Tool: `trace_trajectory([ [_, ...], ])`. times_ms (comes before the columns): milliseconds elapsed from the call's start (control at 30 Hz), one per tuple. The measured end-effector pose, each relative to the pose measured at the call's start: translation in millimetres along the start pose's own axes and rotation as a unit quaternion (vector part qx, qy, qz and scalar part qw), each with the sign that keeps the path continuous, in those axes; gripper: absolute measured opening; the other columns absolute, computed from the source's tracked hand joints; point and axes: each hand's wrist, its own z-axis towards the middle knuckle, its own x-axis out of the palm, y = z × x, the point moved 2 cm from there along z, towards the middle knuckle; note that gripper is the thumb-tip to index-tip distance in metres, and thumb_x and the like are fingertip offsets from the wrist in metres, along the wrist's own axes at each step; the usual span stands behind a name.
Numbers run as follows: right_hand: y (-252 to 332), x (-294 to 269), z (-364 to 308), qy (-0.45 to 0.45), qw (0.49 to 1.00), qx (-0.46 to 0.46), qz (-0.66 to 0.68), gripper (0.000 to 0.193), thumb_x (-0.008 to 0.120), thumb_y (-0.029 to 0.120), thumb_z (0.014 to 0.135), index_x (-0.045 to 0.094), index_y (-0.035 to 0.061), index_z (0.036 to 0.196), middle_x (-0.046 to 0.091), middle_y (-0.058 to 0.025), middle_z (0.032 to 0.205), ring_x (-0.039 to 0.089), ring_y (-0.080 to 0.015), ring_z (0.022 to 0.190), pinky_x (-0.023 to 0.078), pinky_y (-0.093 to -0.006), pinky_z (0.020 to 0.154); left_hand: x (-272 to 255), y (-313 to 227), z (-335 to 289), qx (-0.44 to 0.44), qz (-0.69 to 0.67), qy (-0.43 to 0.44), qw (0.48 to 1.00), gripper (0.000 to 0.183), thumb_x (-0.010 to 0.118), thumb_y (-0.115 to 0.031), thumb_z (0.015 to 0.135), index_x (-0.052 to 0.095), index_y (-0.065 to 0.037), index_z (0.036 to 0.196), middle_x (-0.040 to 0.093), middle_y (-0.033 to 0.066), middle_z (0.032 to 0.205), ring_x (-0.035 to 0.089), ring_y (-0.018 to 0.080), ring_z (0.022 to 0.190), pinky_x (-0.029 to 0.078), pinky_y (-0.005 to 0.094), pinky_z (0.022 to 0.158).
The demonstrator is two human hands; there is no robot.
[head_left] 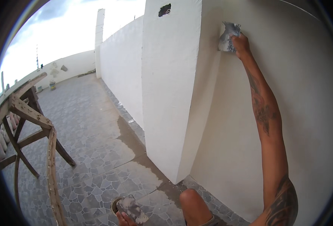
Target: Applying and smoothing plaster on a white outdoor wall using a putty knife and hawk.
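Head view: the right hand (241, 43), arm raised, has its fingers closed around a plaster-smeared trowel (226, 35) pressed flat against the white wall (306, 94) beside the pillar (170, 94). At the lower edge, the left hand (124, 218) grips a second putty-caked blade (133, 209) above the tiled floor (91, 143). A wooden trestle (31, 124) stands well apart at left.

Two plaster-smeared trowels (228, 35) (133, 209), one wooden trestle (31, 120), one small round tin (116, 203).
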Motion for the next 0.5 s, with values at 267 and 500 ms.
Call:
trace_trajectory([
  [267,-10,-3,2,0.016,0.995,0.053,0.082,0.026,0.057,0.006,0.085,0.064,-0.0068,0.108,0.065,-0.0102,0.099,0.062,-0.0176,0.088,0.05,-0.0328,0.078,10,15,3,0.02,-0.031,-0.042,0.998,0.046,0.037,-0.025,0.104,0.048,0.011,0.13,0.052,0.0354,0.128,0.048,0.0499,0.119,0.039,0.0453,0.103],
  [500,-18,2,7,0.007,0.984,0.112,0.14,0.024,0.06,0.002,0.086,0.06,-0.0099,0.107,0.064,-0.0134,0.1,0.065,-0.0209,0.084,0.054,-0.0342,0.076,5,7,5,0.039,0.042,-0.037,0.998,0.046,0.038,-0.026,0.104,0.048,0.01,0.131,0.051,0.0348,0.13,0.048,0.0494,0.121,0.038,0.0453,0.104],
])
